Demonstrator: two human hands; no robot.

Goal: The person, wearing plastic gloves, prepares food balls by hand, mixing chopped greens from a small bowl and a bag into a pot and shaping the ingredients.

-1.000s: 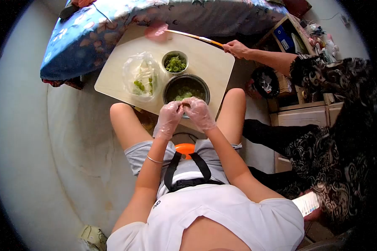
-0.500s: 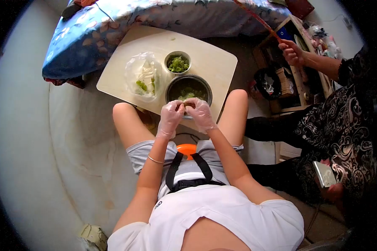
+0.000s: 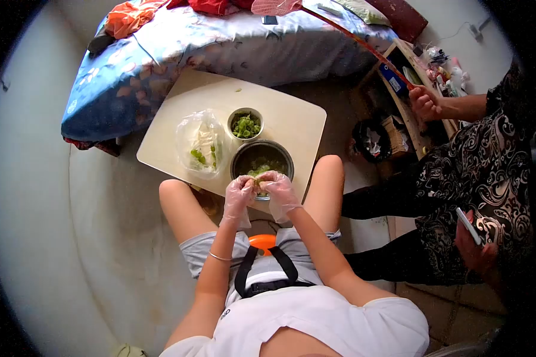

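My left hand point(image 3: 238, 193) and my right hand point(image 3: 278, 189), both in thin clear plastic gloves, meet fingertip to fingertip above the near rim of a dark round bowl point(image 3: 234, 169). Pinched between them is a small piece of green vegetable point(image 3: 257, 182), mostly hidden by the fingers. Wet green pieces point(image 3: 265, 165) lie inside this bowl. Just behind it stands a smaller white-rimmed bowl point(image 3: 230, 127) filled with chopped-looking greens point(image 3: 245, 125). To the left, an open clear plastic bag point(image 3: 187, 134) contains pale stalks and a few green leaves point(image 3: 198, 156).
The low cream table point(image 3: 298, 122) reaches my knees and backs onto a bed point(image 3: 161, 68) with a blue floral cover. At right, another person point(image 3: 458, 190) holds a red fly swatter point(image 3: 357, 41) and a phone point(image 3: 469, 226). A black-lined bin point(image 3: 370, 141) stands beyond.
My view has tilted up, so the table and bowls sit lower and more bed shows. The other person's fly swatter head has come into view. My hands remain pinched together over the bowl.
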